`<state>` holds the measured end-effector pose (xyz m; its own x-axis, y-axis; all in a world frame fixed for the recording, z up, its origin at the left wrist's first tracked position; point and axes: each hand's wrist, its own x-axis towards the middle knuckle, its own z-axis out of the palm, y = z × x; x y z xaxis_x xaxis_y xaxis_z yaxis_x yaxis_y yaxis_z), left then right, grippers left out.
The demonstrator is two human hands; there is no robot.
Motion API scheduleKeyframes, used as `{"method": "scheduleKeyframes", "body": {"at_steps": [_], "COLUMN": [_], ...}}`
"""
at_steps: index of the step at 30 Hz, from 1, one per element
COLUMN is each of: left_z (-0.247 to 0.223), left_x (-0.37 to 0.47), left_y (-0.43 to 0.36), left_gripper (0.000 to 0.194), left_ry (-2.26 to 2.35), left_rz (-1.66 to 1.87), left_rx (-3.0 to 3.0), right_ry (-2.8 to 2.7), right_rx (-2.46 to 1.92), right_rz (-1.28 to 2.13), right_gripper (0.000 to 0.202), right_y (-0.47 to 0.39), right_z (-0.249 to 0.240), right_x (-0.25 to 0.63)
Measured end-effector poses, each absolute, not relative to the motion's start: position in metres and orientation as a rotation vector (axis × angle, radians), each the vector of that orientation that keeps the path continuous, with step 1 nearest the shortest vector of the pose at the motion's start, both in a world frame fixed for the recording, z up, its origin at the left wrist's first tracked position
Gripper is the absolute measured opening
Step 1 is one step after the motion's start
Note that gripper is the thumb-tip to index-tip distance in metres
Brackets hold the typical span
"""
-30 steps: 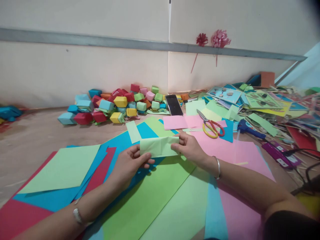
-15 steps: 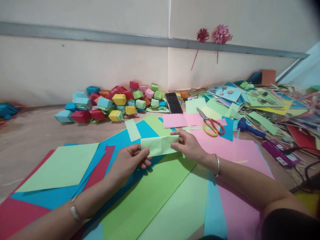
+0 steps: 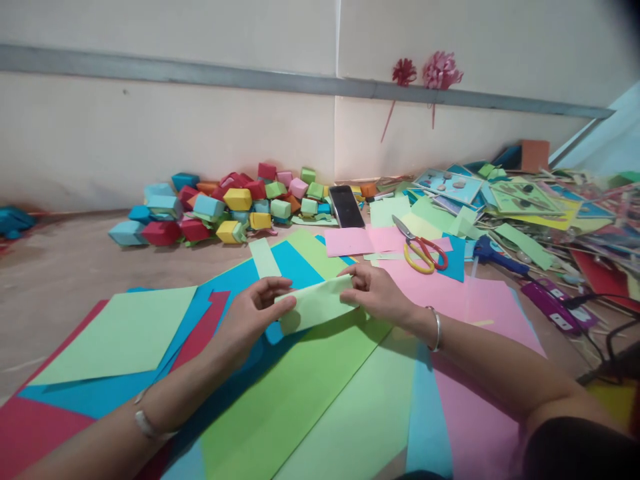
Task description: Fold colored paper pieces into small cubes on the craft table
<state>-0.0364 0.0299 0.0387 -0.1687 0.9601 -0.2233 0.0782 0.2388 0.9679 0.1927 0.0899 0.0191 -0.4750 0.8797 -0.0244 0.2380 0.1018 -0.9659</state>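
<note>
A folded strip of pale green paper [image 3: 315, 303] hangs tilted between my two hands, its right end higher. My left hand [image 3: 255, 310] pinches its left end between thumb and fingers. At the right end, my right hand [image 3: 375, 293] grips it the same way. Beneath are large overlapping sheets, among them a bright green sheet [image 3: 300, 393] and a blue one. A smaller pale green strip [image 3: 265, 258] lies just beyond my left hand.
Small coloured paper boxes [image 3: 237, 199] are heaped by the wall, beside a phone [image 3: 347, 207]. Scissors [image 3: 423, 250] rest on pink paper. At right lie a blue glue gun [image 3: 500, 257], a purple power strip [image 3: 557, 308] and piled craft pieces.
The held paper has tilted, its left end now lower and slightly further left. The fingers of my left hand have moved up from beneath the paper to its upper left edge.
</note>
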Motion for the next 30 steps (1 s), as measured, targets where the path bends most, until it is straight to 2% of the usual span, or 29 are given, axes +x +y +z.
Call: {"method": "scheduleKeyframes", "body": {"at_steps": [2,8,17,23,28,30], "left_z": [0.043,0.046,0.043,0.045,0.044,0.044], "left_x": [-0.036,-0.028,-0.03,-0.027,-0.023,-0.019], "left_y": [0.028,0.018,0.021,0.018,0.012,0.009], "left_gripper": [0.058,0.042,0.034,0.032,0.032,0.031], "left_ry": [1.467,1.429,1.552,1.538,1.548,1.52], "left_rz": [0.99,0.593,0.663,0.709,0.691,0.674], "left_rx": [1.005,1.132,1.173,1.452,1.589,1.622], "right_ry": [-1.829,-1.975,-1.981,-2.016,-2.259,-2.385], "right_rx": [-1.075,-1.029,-1.136,-1.197,-1.031,-0.891], "right_rz": [1.517,1.578,1.52,1.383,1.193,1.021], "right_gripper": [0.027,0.033,0.03,0.026,0.035,0.028], "right_y": [0.084,0.067,0.069,0.063,0.063,0.059], "right_z": [0.023,0.037,0.038,0.042,0.038,0.035], "right_x": [0.191,0.185,0.185,0.184,0.183,0.18]}}
